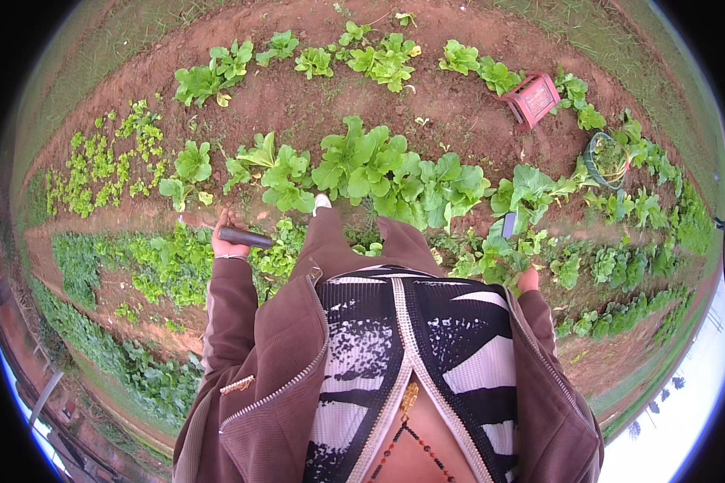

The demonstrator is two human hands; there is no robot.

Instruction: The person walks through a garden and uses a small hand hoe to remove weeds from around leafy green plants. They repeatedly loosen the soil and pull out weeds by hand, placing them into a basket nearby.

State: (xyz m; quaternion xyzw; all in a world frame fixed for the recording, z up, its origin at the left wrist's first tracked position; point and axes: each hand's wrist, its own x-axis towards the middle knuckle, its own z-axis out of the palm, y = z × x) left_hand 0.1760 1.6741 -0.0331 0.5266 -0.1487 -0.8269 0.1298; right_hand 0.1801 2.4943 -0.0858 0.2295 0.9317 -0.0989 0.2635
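Observation:
My left hand (230, 241) is closed around the dark, thick cylindrical handle (246, 237) of a tool, above low leafy plants at the left. Something thin shows beyond my fingers, but its shape is unclear. At the right, my right hand (527, 281) is partly hidden by my sleeve and leaves; it touches a bunch of leafy greens (503, 264), and whether it grips them is unclear. A dark flat rectangular object, like a phone (508, 224), rests against leaves just above those greens. Large leafy plants (362, 160) grow in front of my feet.
A red plastic stool (533, 99) lies tipped on the soil at the upper right. Below it stands a green round basket (606, 160) with greens inside. Rows of leafy vegetables cross the reddish soil (314, 108). My white shoe (322, 203) is close to the middle row.

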